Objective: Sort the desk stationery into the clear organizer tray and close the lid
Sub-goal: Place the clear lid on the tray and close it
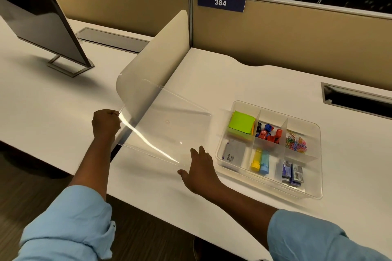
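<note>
The clear organizer tray (311,193) sits on the white desk at the right, uncovered. Its compartments hold green sticky notes (241,122), red and blue binder clips (268,132), coloured paper clips (296,144), a white card box (232,153), yellow and blue tubes (260,161) and staple boxes (291,172). The clear lid (165,122) is held tilted above the desk, left of the tray. My left hand (105,124) pinches the lid's left edge. My right hand (200,168) is under its near right corner, fingers spread against it.
A beige divider (157,57) stands between two desks just behind the lid. A monitor (38,17) is on the left desk. Cable slots (358,99) lie at the far right and behind the monitor. Cubicle panels with a "384" sign (221,2) close the back.
</note>
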Demonstrator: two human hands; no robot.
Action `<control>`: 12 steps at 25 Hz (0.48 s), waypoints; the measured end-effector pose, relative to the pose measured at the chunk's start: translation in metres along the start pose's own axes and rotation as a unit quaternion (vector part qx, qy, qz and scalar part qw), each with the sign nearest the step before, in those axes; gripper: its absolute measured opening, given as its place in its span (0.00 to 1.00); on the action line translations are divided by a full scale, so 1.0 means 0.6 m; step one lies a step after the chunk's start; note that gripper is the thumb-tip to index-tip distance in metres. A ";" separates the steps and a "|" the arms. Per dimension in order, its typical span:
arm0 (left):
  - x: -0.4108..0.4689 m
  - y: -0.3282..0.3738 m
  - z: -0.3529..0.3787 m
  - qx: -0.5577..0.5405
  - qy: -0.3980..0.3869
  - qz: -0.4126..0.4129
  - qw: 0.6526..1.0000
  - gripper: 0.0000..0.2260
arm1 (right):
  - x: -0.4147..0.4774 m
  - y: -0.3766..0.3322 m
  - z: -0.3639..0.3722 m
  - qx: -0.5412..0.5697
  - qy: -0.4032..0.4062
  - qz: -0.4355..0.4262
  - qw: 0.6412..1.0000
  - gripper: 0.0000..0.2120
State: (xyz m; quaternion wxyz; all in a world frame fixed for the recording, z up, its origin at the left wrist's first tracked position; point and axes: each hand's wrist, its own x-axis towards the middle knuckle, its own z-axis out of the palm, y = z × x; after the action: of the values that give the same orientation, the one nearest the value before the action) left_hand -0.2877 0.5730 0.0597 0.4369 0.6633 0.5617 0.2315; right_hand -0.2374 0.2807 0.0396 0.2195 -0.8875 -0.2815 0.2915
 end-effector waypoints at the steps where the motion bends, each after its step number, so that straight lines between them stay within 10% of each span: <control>1: -0.008 0.008 -0.010 0.007 0.008 0.007 1.000 0.11 | -0.004 0.001 -0.003 -0.005 0.003 -0.010 1.000 0.37; 12: -0.156 0.123 -0.078 -0.085 0.074 0.037 0.993 0.09 | -0.058 0.030 -0.084 -0.081 0.064 -0.205 0.973 0.40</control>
State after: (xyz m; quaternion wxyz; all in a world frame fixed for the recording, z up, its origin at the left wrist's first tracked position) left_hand -0.3097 0.5002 0.1626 0.4401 0.6250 0.5456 0.3434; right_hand -0.2217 0.2340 0.0801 0.2194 -0.8422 -0.4660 0.1593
